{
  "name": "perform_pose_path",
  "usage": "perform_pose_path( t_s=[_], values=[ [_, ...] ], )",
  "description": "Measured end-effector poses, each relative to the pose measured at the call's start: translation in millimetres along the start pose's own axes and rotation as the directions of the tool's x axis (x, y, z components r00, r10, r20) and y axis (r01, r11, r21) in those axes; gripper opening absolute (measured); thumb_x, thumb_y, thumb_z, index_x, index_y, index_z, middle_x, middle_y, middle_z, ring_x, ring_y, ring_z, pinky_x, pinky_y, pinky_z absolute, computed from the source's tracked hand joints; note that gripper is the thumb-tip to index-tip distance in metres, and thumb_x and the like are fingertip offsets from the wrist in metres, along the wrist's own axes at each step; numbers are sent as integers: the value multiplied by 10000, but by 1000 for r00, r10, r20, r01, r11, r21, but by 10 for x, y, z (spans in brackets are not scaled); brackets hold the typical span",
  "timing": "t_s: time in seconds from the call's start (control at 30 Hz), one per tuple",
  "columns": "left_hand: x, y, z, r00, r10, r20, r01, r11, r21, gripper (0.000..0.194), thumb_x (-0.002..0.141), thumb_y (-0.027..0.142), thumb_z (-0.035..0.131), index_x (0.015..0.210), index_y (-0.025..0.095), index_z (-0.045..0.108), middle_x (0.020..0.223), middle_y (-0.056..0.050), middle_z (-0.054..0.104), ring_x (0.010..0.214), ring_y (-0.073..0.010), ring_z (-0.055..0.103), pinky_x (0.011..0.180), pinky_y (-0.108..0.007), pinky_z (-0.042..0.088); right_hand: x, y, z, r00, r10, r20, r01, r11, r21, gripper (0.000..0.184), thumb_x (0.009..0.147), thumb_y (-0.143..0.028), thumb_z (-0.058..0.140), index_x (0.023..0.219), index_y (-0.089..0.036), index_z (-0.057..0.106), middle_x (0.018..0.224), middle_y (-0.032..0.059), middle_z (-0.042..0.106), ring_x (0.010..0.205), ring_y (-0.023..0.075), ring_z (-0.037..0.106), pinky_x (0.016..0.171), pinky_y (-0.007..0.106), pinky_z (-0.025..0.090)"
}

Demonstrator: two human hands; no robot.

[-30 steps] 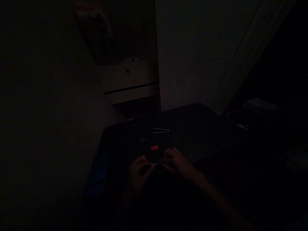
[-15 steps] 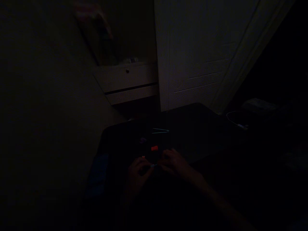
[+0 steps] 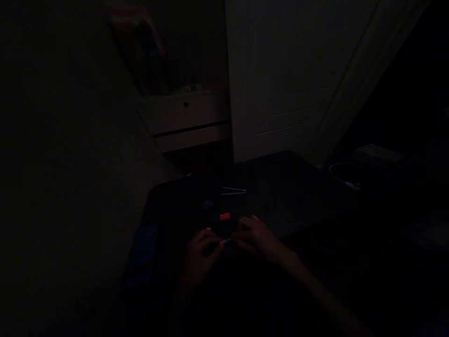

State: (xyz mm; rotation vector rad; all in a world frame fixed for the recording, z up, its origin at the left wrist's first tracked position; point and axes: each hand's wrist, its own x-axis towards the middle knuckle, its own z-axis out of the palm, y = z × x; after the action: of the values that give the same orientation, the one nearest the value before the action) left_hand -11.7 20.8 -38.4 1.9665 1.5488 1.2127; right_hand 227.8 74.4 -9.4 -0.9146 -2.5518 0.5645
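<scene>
The light is very dim, so details are hard to make out. My left hand (image 3: 201,252) is closed in a pinch on a small, thin, pale piece (image 3: 226,240) above the dark table. At the piece's right end, the fingers of my right hand (image 3: 254,236) are pinched together and seem to touch it. Just beyond the hands lies a small orange-red block (image 3: 225,216). A smaller orange bit (image 3: 208,229) shows behind my left fingers, partly hidden. Farther back are a purple bundle (image 3: 208,204) and a slim pale V shape (image 3: 234,191), like tweezers.
On the left edge of the dark table (image 3: 273,178) rests a blue item (image 3: 142,252). Behind stand a drawer unit (image 3: 196,114) and a pale panelled door (image 3: 280,84). At right, a white cable (image 3: 335,173) lies near a pale box (image 3: 379,154).
Between my fingertips, the pale piece now shows a little longer and slants up to the right. Both hands have otherwise barely moved, and the things on the table stay in place.
</scene>
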Motion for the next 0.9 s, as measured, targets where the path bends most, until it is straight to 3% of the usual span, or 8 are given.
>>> perform_pose_path(
  t_s=[0.23,0.63,0.9],
  values=[
    [3,17,-15,1000,-3,21,3,1000,5,47,848,267,788,873,268,828,966,-58,793,1014,-270,752,921,-410,599,45,12,61,999,-37,-29,39,998,56,131,1040,-266,654,1109,-255,766,1067,34,667,1039,205,611,974,392,374],
    [-8,4,16,1000,-23,15,23,1000,17,51,857,286,768,857,267,815,974,-59,791,1034,-278,748,924,-418,597,38,-18,-48,999,-24,35,26,998,-55,146,1039,-268,640,1102,-230,766,1059,59,655,1010,218,605,946,403,389],
    [-28,-43,3,1000,-21,7,21,1000,23,122,893,356,746,868,270,830,995,-70,792,1034,-274,744,885,-397,609,-54,170,40,997,39,-60,-34,995,89,165,1044,-267,640,1134,-254,778,1041,41,659,1005,203,623,978,399,404]
  ],
)
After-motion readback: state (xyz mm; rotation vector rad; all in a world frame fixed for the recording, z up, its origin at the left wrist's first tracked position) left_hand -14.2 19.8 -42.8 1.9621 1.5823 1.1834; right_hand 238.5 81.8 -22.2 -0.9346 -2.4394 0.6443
